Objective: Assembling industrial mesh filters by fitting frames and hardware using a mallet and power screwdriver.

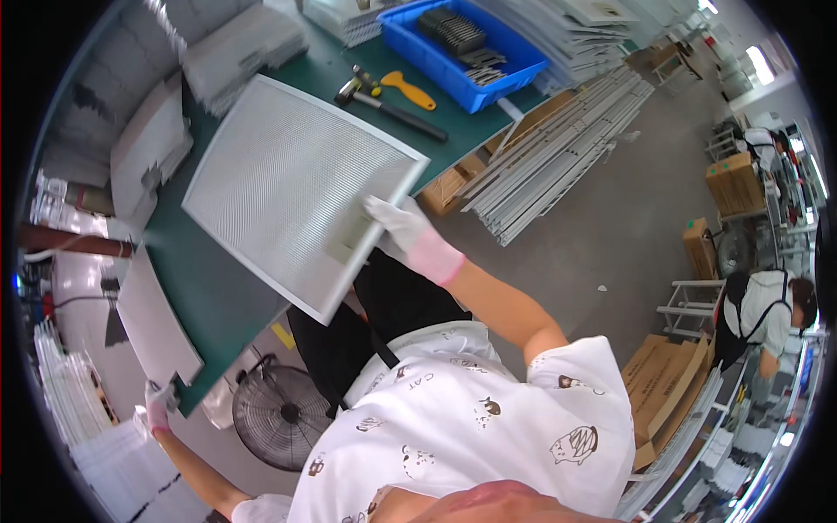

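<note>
A rectangular mesh panel [288,174] with a pale metal frame lies tilted over the green worktable [218,279], its near corner reaching past the table edge. My right hand [408,235], in a white glove with a pink cuff, grips the panel's right side; part of the hand lies over the frame. Far to the left, my gloved left hand [158,406] is at the near end of a pale flat sheet [155,318] with a notched corner. Its fingers are too small and unclear to show whether they grip that sheet.
Hammers [392,113] and a yellow-handled scraper [408,90] lie beyond the panel, near a blue bin [471,52] of metal parts. Stacked sheets [240,57] line the far left. Long metal profiles [558,157] extend at right. A floor fan [283,411] stands below the table.
</note>
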A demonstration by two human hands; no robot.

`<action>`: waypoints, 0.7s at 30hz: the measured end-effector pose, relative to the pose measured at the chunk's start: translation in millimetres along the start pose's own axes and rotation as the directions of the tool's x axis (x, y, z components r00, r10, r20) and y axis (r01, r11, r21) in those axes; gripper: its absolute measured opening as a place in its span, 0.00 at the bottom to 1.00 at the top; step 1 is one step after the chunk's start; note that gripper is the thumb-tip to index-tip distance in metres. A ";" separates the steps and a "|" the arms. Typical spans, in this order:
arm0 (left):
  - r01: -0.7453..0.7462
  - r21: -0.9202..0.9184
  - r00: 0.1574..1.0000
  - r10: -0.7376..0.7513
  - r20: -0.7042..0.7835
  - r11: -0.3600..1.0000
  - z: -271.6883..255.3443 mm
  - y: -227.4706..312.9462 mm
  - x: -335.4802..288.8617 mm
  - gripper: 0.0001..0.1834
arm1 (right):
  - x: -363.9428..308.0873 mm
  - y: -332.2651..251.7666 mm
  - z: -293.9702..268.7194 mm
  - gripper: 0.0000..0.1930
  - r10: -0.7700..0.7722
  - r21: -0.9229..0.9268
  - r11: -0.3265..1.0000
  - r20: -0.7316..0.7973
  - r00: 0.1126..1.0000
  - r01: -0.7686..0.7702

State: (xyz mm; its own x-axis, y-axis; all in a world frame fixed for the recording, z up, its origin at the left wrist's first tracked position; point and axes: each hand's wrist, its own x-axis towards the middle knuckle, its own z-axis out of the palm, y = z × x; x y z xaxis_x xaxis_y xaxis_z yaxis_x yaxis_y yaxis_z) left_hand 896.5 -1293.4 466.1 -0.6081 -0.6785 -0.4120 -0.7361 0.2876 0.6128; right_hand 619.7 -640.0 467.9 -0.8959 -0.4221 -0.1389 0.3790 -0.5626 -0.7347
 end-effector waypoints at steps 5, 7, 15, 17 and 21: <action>-0.018 0.082 0.995 0.026 -0.097 0.996 0.8 -14.6 -7.6 0.32 | 46.5 -35.5 -13.6 0.26 0.173 -0.846 0.532 0.142 0.975 0.029; 0.005 0.208 0.990 0.024 -0.140 0.978 -12.0 -36.4 -8.6 0.33 | 51.6 -78.4 -14.3 0.26 0.191 -0.972 0.107 -0.184 0.964 -0.207; 0.107 0.103 0.965 -0.078 -0.252 0.989 0.9 -31.7 -4.5 0.42 | 119.8 -76.3 -73.5 0.16 -0.283 -0.746 -0.662 0.341 0.897 0.075; 0.077 0.146 0.971 -0.041 -0.234 0.986 -3.7 -38.5 -9.9 0.41 | 101.7 -77.6 -60.0 0.14 -0.262 -0.860 -0.507 0.225 0.938 0.065; -0.022 0.143 0.966 0.058 -0.252 0.989 1.8 -25.0 -21.3 0.32 | 13.1 -96.2 -37.8 0.20 -0.210 -0.937 -0.217 0.319 0.924 0.274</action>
State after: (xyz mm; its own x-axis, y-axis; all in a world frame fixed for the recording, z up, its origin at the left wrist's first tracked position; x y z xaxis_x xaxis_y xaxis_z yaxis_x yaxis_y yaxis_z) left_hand 927.3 -1284.9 458.4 -0.5549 -0.8094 -0.1925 -0.7576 0.3960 0.5188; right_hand 562.8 -564.6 511.7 -0.8336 -0.4984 0.2381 -0.5450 0.6721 -0.5012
